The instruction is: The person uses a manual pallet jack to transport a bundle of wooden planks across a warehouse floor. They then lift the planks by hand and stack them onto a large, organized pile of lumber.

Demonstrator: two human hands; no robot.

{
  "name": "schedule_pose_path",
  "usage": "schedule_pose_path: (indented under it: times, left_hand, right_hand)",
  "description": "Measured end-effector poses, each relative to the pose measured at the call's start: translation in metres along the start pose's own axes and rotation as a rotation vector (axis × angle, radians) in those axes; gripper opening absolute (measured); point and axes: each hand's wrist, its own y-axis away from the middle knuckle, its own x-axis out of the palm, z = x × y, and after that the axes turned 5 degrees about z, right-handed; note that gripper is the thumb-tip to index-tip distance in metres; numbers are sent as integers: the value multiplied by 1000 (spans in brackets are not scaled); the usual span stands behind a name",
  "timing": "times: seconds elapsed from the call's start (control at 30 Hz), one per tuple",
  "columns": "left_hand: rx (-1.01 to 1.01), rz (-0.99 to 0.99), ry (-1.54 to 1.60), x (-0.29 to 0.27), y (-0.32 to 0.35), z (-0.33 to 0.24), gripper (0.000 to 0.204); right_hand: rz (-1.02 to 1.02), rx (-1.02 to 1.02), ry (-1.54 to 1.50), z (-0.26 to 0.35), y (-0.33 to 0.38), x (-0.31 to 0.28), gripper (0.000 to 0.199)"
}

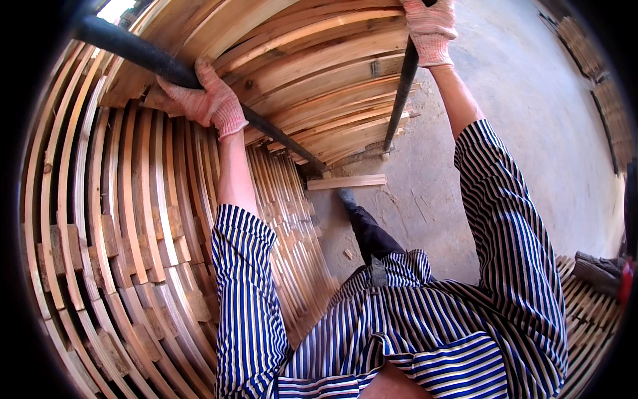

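Tan slatted wooden stacks (139,253) stand left. Ahead, long brown wooden boards (286,86) lie behind black round bars (399,100); a flat pale wooden plank (347,182) lies on the grey concrete floor (531,166).

Floor (525,133): pale grey concrete, scuffed and dusty, spreading across the middle and right of the view.
Litter: thin wood slivers (422,199) strewn over the concrete, plus a small wood scrap (348,254).
Left side: a tall stack of slatted wooden pallets (133,253), blocks showing between the slats, its edges bowed by the lens.
Far right: more stacked slatted wood (578,46) along the floor's margin.
Lower right: another pale slatted wooden stack (598,326).
Light: a bright white patch (114,9) at upper left, perhaps an opening, though the dark rim crops it.
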Motion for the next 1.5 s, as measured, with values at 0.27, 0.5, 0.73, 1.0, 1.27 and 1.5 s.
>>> schedule_pose_path:
  times: [0.27,0.5,0.73,1.0,1.27,1.5]
  left_hand:
    - [111,-32,218,4,13,-16,75]
    - [281,-116,-7,1,17,-10,53]
    - [469,-241,-178,1,-1,39,67]
    - [-87,-112,38,21,17,9,72]
    - [-192,-334,-258,6,8,37,65]
    - [-297,-546,-680,33,103,-5,62]
  right_hand:
    - [-173,-419,90,-17,-6,3,58]
    - [-31,-288,111,-27,3,6,83]
    - [32,-241,-23,-8,2,-1,79]
    - [337,-143,-70,-12,-18,-29,75]
    - [1147,-403,-197,-79,-149,-113,63]
    - [1152,-299,-11,-238,-256,-57,61]
